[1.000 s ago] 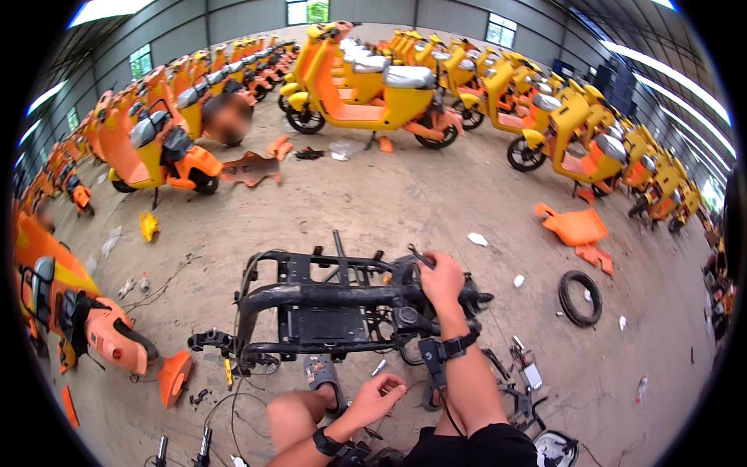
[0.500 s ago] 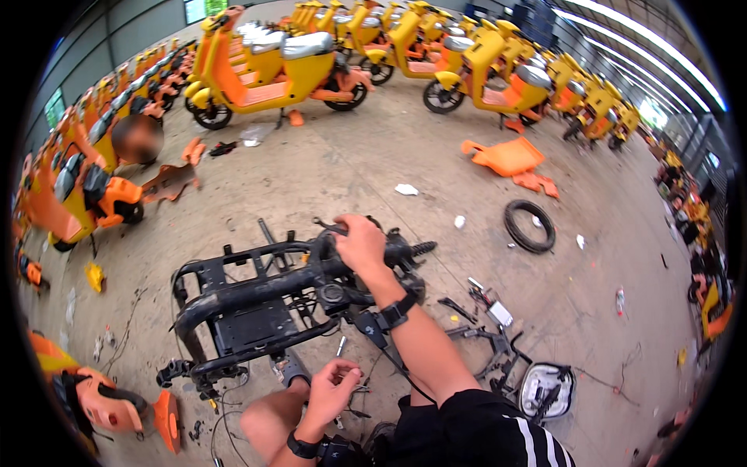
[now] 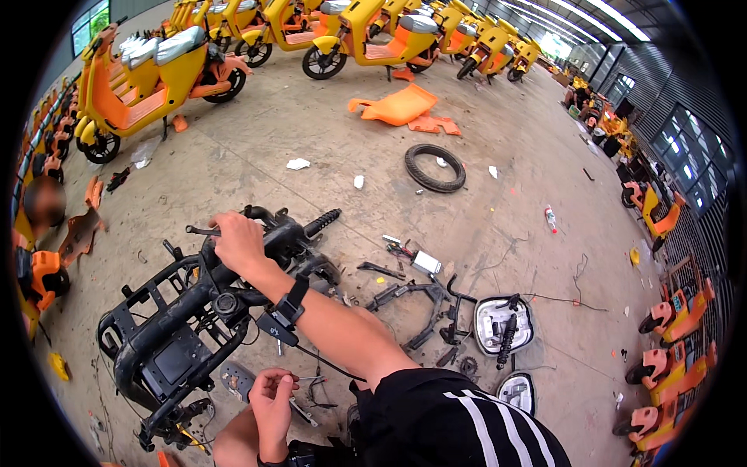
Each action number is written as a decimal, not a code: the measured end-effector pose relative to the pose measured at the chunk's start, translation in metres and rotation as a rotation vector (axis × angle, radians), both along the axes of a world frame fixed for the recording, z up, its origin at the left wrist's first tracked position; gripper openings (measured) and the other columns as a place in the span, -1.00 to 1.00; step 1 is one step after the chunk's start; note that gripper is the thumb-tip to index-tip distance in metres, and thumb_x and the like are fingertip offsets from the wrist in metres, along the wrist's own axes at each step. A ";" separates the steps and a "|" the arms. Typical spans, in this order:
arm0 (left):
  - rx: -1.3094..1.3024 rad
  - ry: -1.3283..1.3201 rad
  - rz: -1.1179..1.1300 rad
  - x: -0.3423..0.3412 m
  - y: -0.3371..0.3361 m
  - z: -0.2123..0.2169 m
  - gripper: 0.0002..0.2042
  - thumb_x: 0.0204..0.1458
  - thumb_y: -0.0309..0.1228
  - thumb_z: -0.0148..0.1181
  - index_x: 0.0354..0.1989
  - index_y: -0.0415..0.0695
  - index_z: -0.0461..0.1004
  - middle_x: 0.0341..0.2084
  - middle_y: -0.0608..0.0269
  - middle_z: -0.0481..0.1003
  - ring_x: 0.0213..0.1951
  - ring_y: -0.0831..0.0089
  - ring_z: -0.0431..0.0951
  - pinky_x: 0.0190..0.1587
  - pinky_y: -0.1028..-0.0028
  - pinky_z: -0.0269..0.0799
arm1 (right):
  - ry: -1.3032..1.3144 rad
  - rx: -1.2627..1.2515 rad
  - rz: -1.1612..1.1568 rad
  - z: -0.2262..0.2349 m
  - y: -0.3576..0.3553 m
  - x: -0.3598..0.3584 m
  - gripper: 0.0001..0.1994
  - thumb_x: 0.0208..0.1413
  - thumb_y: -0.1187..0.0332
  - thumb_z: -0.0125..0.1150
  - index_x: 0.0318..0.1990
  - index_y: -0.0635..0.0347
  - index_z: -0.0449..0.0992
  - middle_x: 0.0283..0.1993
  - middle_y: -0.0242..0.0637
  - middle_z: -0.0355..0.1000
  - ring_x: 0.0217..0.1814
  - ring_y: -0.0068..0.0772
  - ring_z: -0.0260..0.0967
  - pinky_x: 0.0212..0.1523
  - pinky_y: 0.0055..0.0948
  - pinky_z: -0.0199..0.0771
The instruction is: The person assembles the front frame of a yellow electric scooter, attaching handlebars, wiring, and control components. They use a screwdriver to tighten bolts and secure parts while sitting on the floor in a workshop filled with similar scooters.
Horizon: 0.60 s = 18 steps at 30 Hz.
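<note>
A stripped black scooter frame [image 3: 159, 311] lies on the floor in front of me. At its upper part my right hand [image 3: 240, 243] is closed round a dark lever-shaped piece [image 3: 201, 230], whose end pokes out to the left of the fingers. Whether that is a tool or part of the frame I cannot tell. Below, close to my knee, my left hand [image 3: 272, 401] pinches thumb against fingers. A thin metal rod [image 3: 310, 378] seems to stick out from that pinch. A small silver cylinder [image 3: 280, 347] is between the hand and the frame.
To the right lie a black tyre [image 3: 436, 168], a silver box with wires [image 3: 426, 261], black brackets [image 3: 412, 311] and a white-lined shell [image 3: 504, 327] holding a shock absorber [image 3: 507, 341]. Orange panels [image 3: 401, 105] are farther off. Yellow scooters [image 3: 148, 86] stand in rows behind.
My view has swung to the right, so the frame and both hands appear farther left. The right hand keeps its place on the frame, and the left stays low with its fingers pinched.
</note>
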<state>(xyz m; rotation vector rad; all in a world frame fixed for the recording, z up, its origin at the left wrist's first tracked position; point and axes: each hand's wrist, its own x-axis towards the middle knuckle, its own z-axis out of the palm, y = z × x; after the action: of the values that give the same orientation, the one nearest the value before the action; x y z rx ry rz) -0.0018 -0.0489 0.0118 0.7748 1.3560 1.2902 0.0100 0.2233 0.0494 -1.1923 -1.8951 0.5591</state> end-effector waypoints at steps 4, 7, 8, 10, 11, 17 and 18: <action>-0.016 0.015 -0.022 0.003 0.000 0.005 -0.94 0.12 -0.54 0.10 -0.27 -0.26 0.42 -0.42 0.19 0.54 -0.43 0.59 0.45 -0.35 0.63 0.34 | 0.052 -0.005 0.079 -0.001 0.006 0.004 -0.79 -0.14 0.46 0.33 -0.26 0.15 0.59 -0.26 -0.23 0.53 -0.16 -0.11 0.49 -0.17 -0.20 0.45; -0.012 0.032 -0.019 0.001 -0.001 0.003 -0.94 0.12 -0.54 0.10 -0.27 -0.26 0.42 -0.42 0.19 0.54 -0.43 0.59 0.45 -0.36 0.63 0.34 | 0.050 -0.011 0.082 0.002 0.005 0.004 -0.79 -0.14 0.45 0.33 -0.26 0.15 0.59 -0.26 -0.22 0.53 -0.16 -0.09 0.48 -0.16 -0.18 0.44; -0.011 0.031 -0.016 0.000 -0.002 0.003 -0.94 0.12 -0.54 0.10 -0.27 -0.26 0.42 -0.42 0.18 0.54 -0.43 0.59 0.45 -0.36 0.63 0.34 | 0.032 -0.011 0.042 0.002 0.001 0.003 -0.79 -0.14 0.45 0.33 -0.26 0.15 0.59 -0.26 -0.22 0.53 -0.16 -0.09 0.48 -0.16 -0.18 0.44; -0.007 0.028 -0.019 0.000 -0.001 0.005 -0.93 0.12 -0.54 0.10 -0.27 -0.26 0.42 -0.41 0.18 0.54 -0.43 0.59 0.45 -0.36 0.63 0.34 | -0.001 -0.017 0.001 0.004 -0.001 0.004 -0.79 -0.14 0.45 0.33 -0.27 0.15 0.59 -0.25 -0.21 0.52 -0.16 -0.08 0.47 -0.16 -0.17 0.43; -0.007 0.024 -0.018 0.001 -0.001 0.005 -0.94 0.12 -0.55 0.09 -0.27 -0.27 0.42 -0.41 0.18 0.54 -0.43 0.59 0.45 -0.36 0.63 0.34 | -0.014 -0.026 0.003 0.004 -0.001 0.003 -0.80 -0.13 0.45 0.33 -0.27 0.16 0.59 -0.24 -0.21 0.52 -0.16 -0.08 0.47 -0.16 -0.16 0.42; 0.005 0.004 -0.018 0.001 0.000 0.004 -0.94 0.11 -0.57 0.09 -0.27 -0.27 0.42 -0.41 0.18 0.53 -0.42 0.57 0.47 -0.36 0.63 0.35 | -0.021 0.029 0.034 -0.001 0.003 0.002 -0.81 -0.10 0.41 0.31 -0.27 0.14 0.59 -0.23 -0.21 0.51 -0.16 -0.08 0.47 -0.18 -0.16 0.41; 0.008 0.002 -0.019 0.001 0.000 0.005 -0.94 0.11 -0.57 0.09 -0.27 -0.27 0.42 -0.41 0.18 0.53 -0.42 0.57 0.47 -0.36 0.63 0.35 | -0.018 0.041 0.043 -0.002 0.003 0.003 -0.82 -0.09 0.40 0.30 -0.27 0.14 0.60 -0.24 -0.21 0.51 -0.16 -0.09 0.47 -0.19 -0.16 0.41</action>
<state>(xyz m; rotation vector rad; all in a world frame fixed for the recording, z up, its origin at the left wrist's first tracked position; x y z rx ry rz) -0.0004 -0.0487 0.0168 0.7928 1.3423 1.2815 0.0126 0.2264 0.0475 -1.1356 -1.9427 0.5315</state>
